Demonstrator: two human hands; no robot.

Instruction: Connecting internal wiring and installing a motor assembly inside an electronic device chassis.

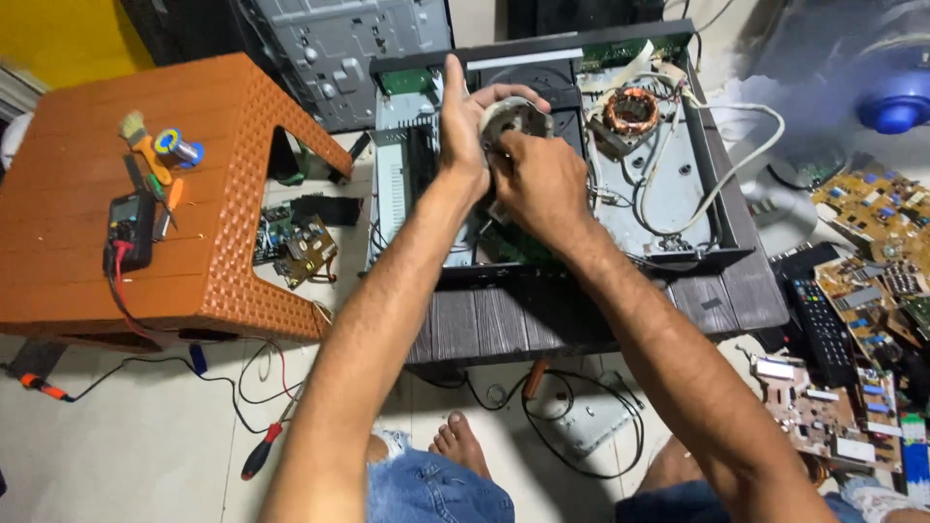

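Floor: pale tiles, strewn with cables and tools, under a low dark wooden table (581,320).
Landmark: open black metal chassis (717,208) lying on that table, lid off, insides showing.
Motor part: small round grey metal piece (513,118), held up over the middle of the chassis, between both hands.
Left hand: (463,116) on the left side of the motor part, thumb straight up, fingers (513,93) curled over its top edge, grasping it.
Right hand: (542,179) just below and right of the motor part, back of hand toward the camera, fingers clenched against its lower side; fingertips hidden, so exact hold not clear.
Copper coil: (631,109) wound ring seated in the chassis, right of the hands, untouched.
White cable: (746,160) looping across the right side of the chassis.
Orange stool: (223,194) left of the chassis, carrying a black meter (130,232) with a red lead, a small brush (139,136) and a solder spool (174,145).
Circuit boards: 1 small board (295,247) on the floor between stool and chassis; several more (862,291) heaped right of the chassis.
Remote: (823,324) black, right of the chassis beside the boards.
Screwdriver: (262,450) red-handled, on the floor below and left of the chassis.
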